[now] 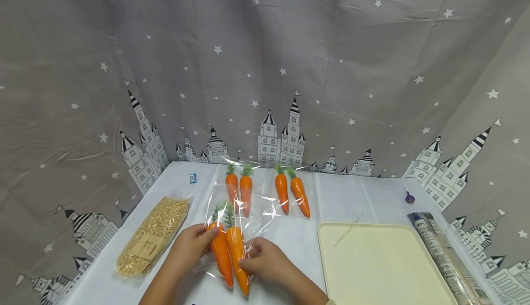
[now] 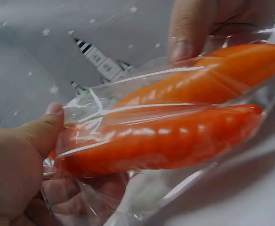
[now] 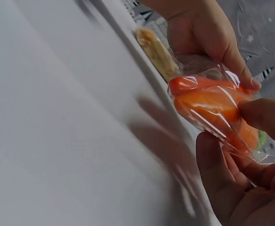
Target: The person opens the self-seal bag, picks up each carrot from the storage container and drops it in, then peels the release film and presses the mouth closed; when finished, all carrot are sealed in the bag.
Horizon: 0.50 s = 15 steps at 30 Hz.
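Two orange carrots (image 1: 237,245) with green tops lie side by side in a clear plastic bag (image 2: 184,186), held up over the near part of the table. My left hand (image 1: 191,248) grips the bag at its left side, thumb in front and fingers behind, by the redder carrot (image 2: 161,139). At the right side my right hand (image 1: 268,261) pinches the bag beside the lighter carrot (image 3: 213,110). The tips of both carrots point toward me. Behind them, two bagged carrots (image 1: 246,190) lie on the table, and two more bagged carrots (image 1: 300,197) lie to their right.
A bag of pale yellow pieces (image 1: 155,233) lies on the left. On the right stand a cream tray (image 1: 385,268) and a long dark wrapped packet (image 1: 443,254). A small purple item (image 1: 409,198) and a small blue packet (image 1: 193,178) lie farther back on the white table (image 1: 285,240).
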Tool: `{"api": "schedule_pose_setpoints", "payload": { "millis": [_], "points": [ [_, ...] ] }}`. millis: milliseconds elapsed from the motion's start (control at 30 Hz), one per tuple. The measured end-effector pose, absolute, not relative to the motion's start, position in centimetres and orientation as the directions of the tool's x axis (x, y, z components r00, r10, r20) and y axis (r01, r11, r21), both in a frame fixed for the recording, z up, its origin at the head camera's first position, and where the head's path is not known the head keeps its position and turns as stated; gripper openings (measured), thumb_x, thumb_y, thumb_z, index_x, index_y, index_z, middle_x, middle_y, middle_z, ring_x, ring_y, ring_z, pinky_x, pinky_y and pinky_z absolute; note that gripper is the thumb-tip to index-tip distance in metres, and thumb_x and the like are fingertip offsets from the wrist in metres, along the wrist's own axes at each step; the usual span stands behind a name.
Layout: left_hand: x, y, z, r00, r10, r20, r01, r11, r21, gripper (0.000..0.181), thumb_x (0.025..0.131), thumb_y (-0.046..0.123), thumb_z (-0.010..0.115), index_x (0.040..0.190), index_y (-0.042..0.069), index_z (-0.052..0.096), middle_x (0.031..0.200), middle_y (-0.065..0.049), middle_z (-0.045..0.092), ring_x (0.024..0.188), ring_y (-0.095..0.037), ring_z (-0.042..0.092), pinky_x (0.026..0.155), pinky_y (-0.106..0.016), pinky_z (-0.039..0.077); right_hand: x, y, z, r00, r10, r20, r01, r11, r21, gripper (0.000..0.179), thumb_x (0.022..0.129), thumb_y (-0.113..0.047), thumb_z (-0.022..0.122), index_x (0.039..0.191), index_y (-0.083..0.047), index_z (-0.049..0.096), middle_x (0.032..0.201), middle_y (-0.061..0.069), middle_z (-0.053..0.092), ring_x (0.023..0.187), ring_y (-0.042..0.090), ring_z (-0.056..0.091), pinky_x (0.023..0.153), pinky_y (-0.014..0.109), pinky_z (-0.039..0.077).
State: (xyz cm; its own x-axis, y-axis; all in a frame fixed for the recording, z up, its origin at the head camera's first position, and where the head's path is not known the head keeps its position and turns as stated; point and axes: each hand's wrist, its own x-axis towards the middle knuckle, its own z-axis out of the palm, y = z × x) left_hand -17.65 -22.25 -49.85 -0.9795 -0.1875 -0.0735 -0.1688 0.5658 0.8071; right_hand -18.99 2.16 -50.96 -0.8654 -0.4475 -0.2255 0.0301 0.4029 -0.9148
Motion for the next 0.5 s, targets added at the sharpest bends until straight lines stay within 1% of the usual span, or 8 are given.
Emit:
{"api": "schedule_pose_setpoints", "payload": {
  "millis": [100,200,300,367,433,500],
  "points": [
    [-17.4,-23.2,-50.1,-0.977,-0.183,-0.108,-0.198,0.597,0.778,0.063,0.095,0.068,0.062,0.114,0.01,0.076,0.096,-0.001,0.074,0.089,-0.018,0.064,0.084,-0.041,0.053,-18.6,1.3,-51.4,-0.858,-0.458,-0.232,0.042,0.388,-0.921,0.031,0.083,-0.023,0.086,0.104,-0.012,0.065,0.083,-0.001,0.07,0.069,0.015,0.063,0.06,0.027,0.05],
    [-17.2,-23.8,-50.3,-0.973,-0.188,-0.134,-0.223,0.612,0.759,0.071,0.093,0.071,0.061,0.122,0.007,0.073,0.102,-0.002,0.074,0.092,-0.018,0.065,0.085,-0.042,0.054,-18.2,0.6,-51.8,-0.856,-0.456,-0.244,0.069,0.368,-0.927,0.031,0.083,-0.02,0.087,0.102,-0.013,0.064,0.08,0.0,0.068,0.065,0.014,0.063,0.058,0.024,0.049],
    [-17.1,-24.0,-50.6,-0.969,-0.202,-0.146,-0.24,0.602,0.762,0.07,0.095,0.067,0.063,0.125,0.004,0.072,0.104,-0.003,0.075,0.089,-0.016,0.064,0.079,-0.036,0.053,-17.9,0.2,-52.2,-0.867,-0.432,-0.249,0.076,0.38,-0.922,0.031,0.082,-0.019,0.089,0.096,-0.014,0.062,0.077,-0.001,0.064,0.064,0.013,0.059,0.055,0.022,0.045],
    [-17.1,-24.0,-50.9,-0.965,-0.213,-0.15,-0.248,0.579,0.777,0.067,0.095,0.062,0.067,0.125,0.003,0.072,0.103,-0.004,0.074,0.085,-0.016,0.064,0.073,-0.033,0.053,-17.7,0.0,-52.4,-0.875,-0.422,-0.238,0.07,0.376,-0.924,0.03,0.081,-0.018,0.089,0.093,-0.013,0.062,0.073,-0.001,0.062,0.062,0.012,0.058,0.053,0.022,0.042],
    [-17.2,-24.0,-51.2,-0.963,-0.223,-0.149,-0.253,0.574,0.779,0.064,0.095,0.059,0.069,0.124,0.002,0.072,0.098,-0.004,0.073,0.081,-0.016,0.063,0.068,-0.031,0.052,-17.5,-0.1,-52.6,-0.88,-0.417,-0.227,0.057,0.381,-0.923,0.03,0.08,-0.018,0.089,0.091,-0.013,0.062,0.069,-0.002,0.062,0.059,0.012,0.058,0.052,0.022,0.04],
    [-17.2,-23.9,-51.6,-0.961,-0.23,-0.156,-0.262,0.566,0.782,0.063,0.094,0.058,0.07,0.123,0.002,0.072,0.095,-0.004,0.072,0.08,-0.017,0.062,0.066,-0.031,0.052,-17.3,0.0,-52.8,-0.881,-0.418,-0.222,0.056,0.373,-0.926,0.03,0.08,-0.017,0.089,0.093,-0.014,0.062,0.065,-0.001,0.062,0.055,0.012,0.059,0.051,0.023,0.04]
  ]
}}
